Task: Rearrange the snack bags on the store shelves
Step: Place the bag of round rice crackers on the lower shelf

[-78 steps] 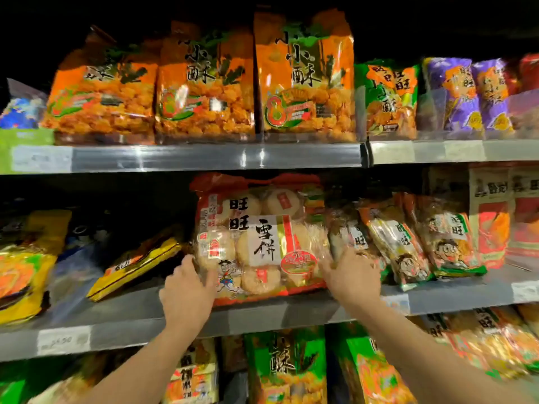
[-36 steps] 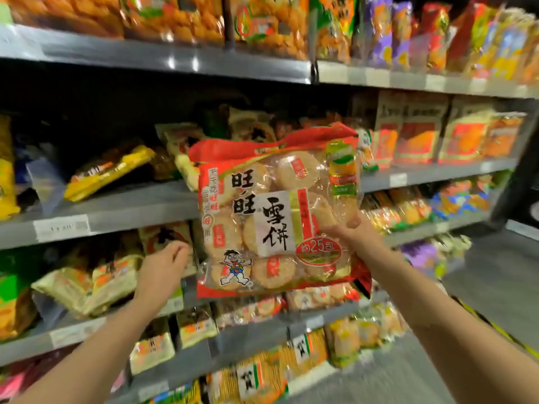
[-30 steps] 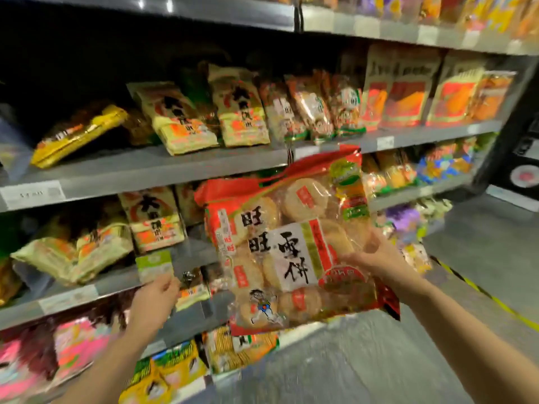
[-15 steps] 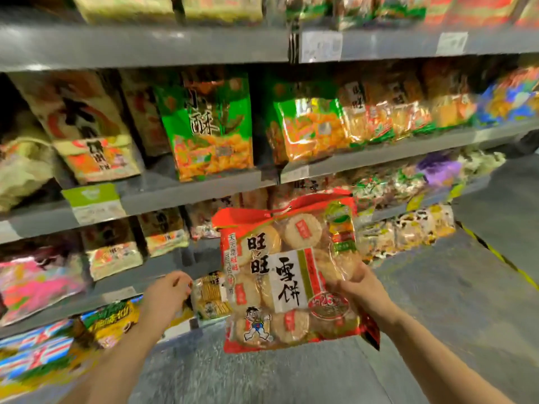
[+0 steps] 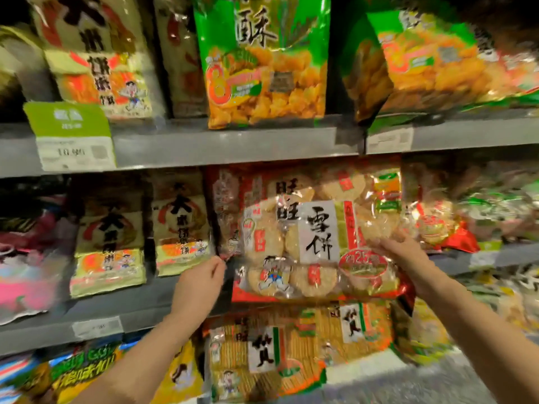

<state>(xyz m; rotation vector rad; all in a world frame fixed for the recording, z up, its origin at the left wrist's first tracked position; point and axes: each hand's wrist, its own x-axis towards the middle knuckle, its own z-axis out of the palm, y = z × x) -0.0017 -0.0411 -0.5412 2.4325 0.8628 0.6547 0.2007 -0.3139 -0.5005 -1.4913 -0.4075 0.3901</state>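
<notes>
A large clear and red bag of round rice crackers point(image 5: 318, 234) is held upright in front of the middle shelf point(image 5: 122, 310). My right hand point(image 5: 405, 258) grips its lower right edge. My left hand point(image 5: 199, 284) is at the bag's left side, fingers curled near the corner of another red bag point(image 5: 224, 217) standing on the shelf behind; whether it pinches that corner is unclear. The held bag hides most of what stands behind it.
Beige rice cracker bags point(image 5: 180, 225) stand left of the held bag. Green bags of fried snacks point(image 5: 262, 59) fill the upper shelf point(image 5: 227, 144). Yellow cracker bags point(image 5: 294, 348) sit on the shelf below. A green price tag point(image 5: 70, 135) hangs at upper left.
The bag was lifted off a high shelf and carried down past several shelves. It now sits against a lower shelf. My left hand moved up beside the bag's left edge.
</notes>
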